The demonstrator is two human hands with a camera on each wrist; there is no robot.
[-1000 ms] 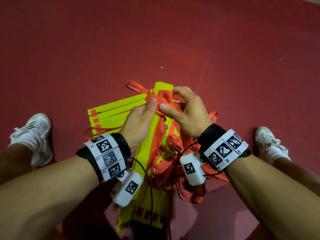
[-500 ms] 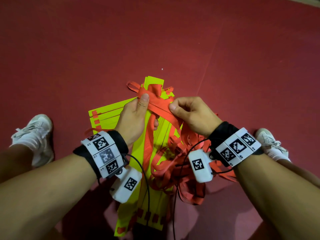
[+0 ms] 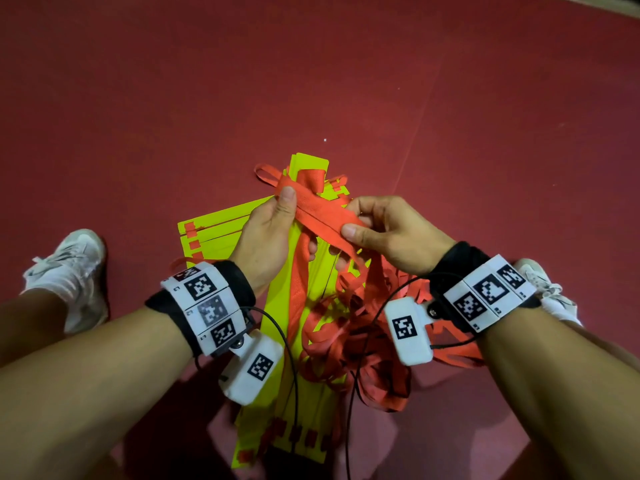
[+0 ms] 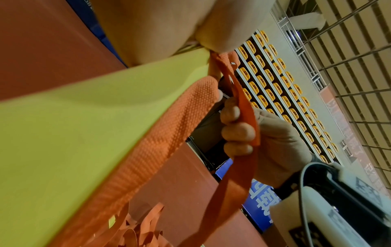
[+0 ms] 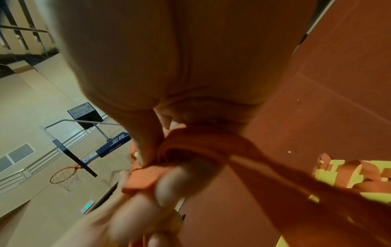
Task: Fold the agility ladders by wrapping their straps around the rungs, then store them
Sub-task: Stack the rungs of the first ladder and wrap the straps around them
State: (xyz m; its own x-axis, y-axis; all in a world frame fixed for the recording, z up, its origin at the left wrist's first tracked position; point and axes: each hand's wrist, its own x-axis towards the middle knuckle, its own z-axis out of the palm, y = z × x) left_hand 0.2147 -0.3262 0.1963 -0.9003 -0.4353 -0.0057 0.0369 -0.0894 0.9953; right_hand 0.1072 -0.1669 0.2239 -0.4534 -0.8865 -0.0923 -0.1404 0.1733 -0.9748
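Item: one bundle of flat yellow-green plastic ladder rungs (image 3: 277, 317), gripped by the left hand (image 3: 268, 233) above the red floor (image 3: 173, 98), steadying it for wrapping. One doubled orange webbing strap (image 3: 322, 213), pinched taut by the right hand (image 3: 388, 233), crosses the bundle. A second fanned rung stack (image 3: 211, 233) lies on the floor; loose strap loops uncountable. Two white shoes.

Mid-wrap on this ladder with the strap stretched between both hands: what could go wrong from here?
1. The loose strap pile lies tangled beside the held rungs; pulling more through may drag a knot into the wrap.
2. The left hand pins the strap to the bundle with its thumb while the right hand pinches it; a slip could loosen the turn.
3. The wrist-camera cable runs through the pile and may snag.
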